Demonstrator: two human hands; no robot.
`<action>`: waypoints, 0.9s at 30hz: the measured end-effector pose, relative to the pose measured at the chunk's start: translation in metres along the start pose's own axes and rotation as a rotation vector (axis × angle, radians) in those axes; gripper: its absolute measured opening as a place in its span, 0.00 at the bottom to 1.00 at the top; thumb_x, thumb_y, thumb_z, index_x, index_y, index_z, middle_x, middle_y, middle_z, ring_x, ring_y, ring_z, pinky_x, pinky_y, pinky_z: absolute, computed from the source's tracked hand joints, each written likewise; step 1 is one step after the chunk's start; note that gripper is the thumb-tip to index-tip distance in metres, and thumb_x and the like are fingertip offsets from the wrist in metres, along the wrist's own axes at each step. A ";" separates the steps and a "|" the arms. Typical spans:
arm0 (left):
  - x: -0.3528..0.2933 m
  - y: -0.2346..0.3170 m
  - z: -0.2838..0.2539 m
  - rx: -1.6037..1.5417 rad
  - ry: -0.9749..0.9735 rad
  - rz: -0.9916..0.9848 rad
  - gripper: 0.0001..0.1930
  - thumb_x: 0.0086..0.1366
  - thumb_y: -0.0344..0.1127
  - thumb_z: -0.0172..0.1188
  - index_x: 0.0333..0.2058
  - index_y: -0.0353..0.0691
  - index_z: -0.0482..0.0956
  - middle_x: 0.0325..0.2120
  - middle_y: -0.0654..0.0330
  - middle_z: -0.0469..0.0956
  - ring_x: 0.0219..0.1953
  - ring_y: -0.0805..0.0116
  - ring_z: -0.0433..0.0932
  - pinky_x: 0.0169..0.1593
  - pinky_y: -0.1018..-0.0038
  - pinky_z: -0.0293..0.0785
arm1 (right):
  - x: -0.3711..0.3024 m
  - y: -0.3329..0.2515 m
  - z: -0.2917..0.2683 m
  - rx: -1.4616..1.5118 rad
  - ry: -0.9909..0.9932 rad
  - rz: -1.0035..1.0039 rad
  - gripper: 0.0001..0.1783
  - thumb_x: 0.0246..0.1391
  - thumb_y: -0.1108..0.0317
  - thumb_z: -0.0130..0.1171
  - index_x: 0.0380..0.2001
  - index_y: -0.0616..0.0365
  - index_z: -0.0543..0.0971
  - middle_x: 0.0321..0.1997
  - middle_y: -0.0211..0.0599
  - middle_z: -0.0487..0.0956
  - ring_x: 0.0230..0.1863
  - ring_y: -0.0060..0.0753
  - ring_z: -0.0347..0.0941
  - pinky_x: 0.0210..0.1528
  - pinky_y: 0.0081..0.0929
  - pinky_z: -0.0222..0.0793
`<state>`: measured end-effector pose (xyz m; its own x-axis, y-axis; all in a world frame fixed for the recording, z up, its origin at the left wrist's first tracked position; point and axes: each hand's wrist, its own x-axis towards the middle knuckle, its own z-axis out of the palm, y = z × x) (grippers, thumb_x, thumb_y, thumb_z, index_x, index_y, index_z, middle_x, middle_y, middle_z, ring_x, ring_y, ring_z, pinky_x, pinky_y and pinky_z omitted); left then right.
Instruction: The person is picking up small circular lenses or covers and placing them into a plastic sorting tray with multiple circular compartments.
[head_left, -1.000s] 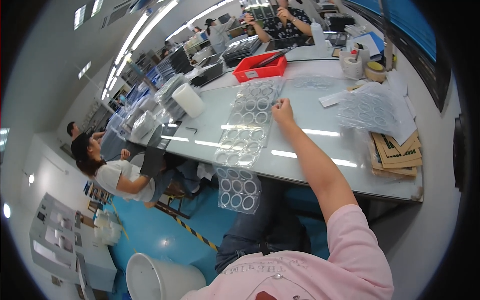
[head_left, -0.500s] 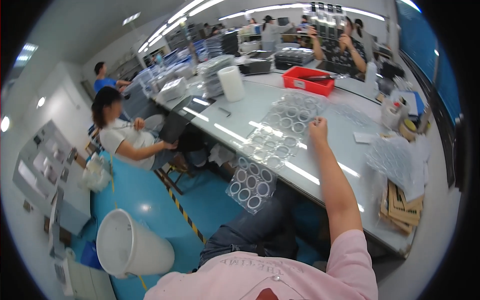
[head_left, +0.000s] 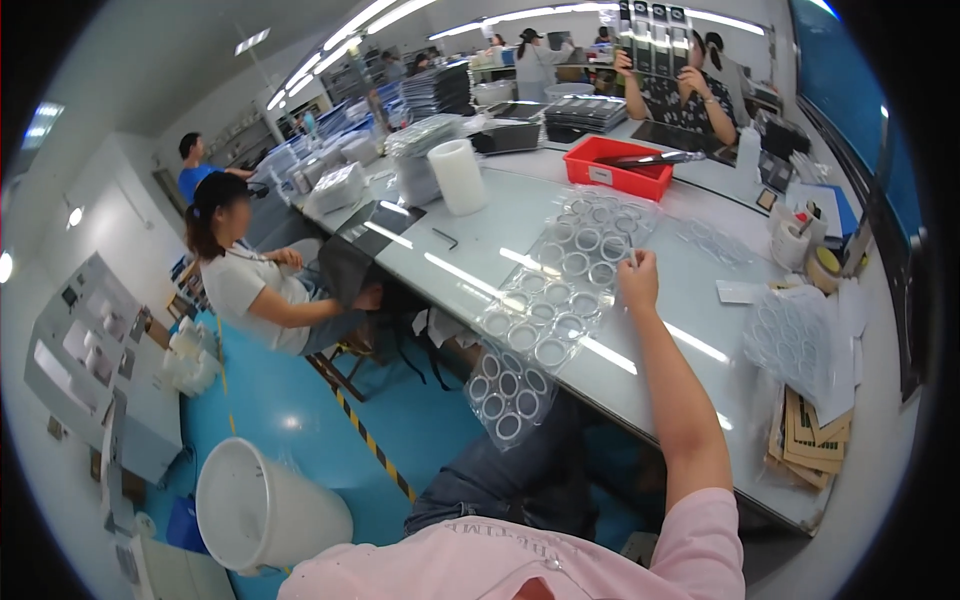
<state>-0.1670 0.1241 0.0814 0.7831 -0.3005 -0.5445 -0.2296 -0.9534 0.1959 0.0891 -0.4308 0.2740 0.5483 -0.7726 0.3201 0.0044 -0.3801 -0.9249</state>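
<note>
A long strip of clear plastic film with rows of pale rings [head_left: 553,290] lies across the glass-topped table [head_left: 480,240]. Its near end [head_left: 508,395] hangs past the table edge above my lap. At the strip's right edge, beside the rings, is my right hand [head_left: 638,278], thumb and fingers pinched together. Whatever sits between those fingertips is too small to make out. My right forearm reaches in over the table from the lower right. My left hand does not show.
Beyond the strip stand a red bin [head_left: 620,170] and a white roll [head_left: 458,177]. A hex key [head_left: 446,238] lies nearby. At right are bagged rings [head_left: 790,340] and cardboard pieces [head_left: 812,435]. A white bucket [head_left: 270,510] stands on the floor; co-workers sit left and across.
My view has shifted slightly. The right hand stays pinched at the strip's right edge, a little lower in the picture. The strip's hanging end also appears lower.
</note>
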 end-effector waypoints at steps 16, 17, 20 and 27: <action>0.156 -0.043 -0.208 0.551 -0.224 0.232 0.16 0.65 0.40 0.50 0.43 0.37 0.79 0.38 0.47 0.80 0.39 0.50 0.79 0.43 0.60 0.77 | -0.021 -0.016 -0.009 0.043 -0.081 0.054 0.15 0.52 0.68 0.60 0.43 0.57 0.70 0.34 0.31 0.76 0.33 0.20 0.71 0.37 0.23 0.69; 0.172 -0.041 -0.224 0.599 -0.240 0.258 0.16 0.65 0.40 0.50 0.43 0.37 0.79 0.38 0.47 0.80 0.39 0.50 0.79 0.43 0.60 0.77 | -0.019 -0.007 -0.006 0.040 -0.096 0.040 0.15 0.53 0.67 0.60 0.43 0.57 0.70 0.36 0.31 0.76 0.34 0.20 0.71 0.37 0.22 0.69; 0.201 -0.037 -0.250 0.697 -0.302 0.317 0.16 0.66 0.40 0.50 0.43 0.37 0.79 0.38 0.47 0.80 0.39 0.50 0.79 0.43 0.60 0.77 | -0.022 -0.025 -0.009 -0.002 -0.109 0.050 0.15 0.53 0.67 0.59 0.43 0.57 0.70 0.37 0.31 0.76 0.34 0.20 0.71 0.37 0.22 0.68; 0.201 -0.045 -0.240 0.787 -0.467 0.413 0.16 0.66 0.41 0.49 0.44 0.37 0.79 0.38 0.46 0.80 0.39 0.48 0.79 0.42 0.59 0.77 | -0.022 -0.039 -0.014 -0.056 -0.131 0.044 0.15 0.54 0.67 0.58 0.43 0.57 0.70 0.37 0.32 0.75 0.32 0.21 0.70 0.35 0.22 0.67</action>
<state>0.1396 0.1136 0.1586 0.2891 -0.4324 -0.8541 -0.8813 -0.4685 -0.0612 0.0650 -0.4066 0.3063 0.6511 -0.7176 0.2472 -0.0662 -0.3781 -0.9234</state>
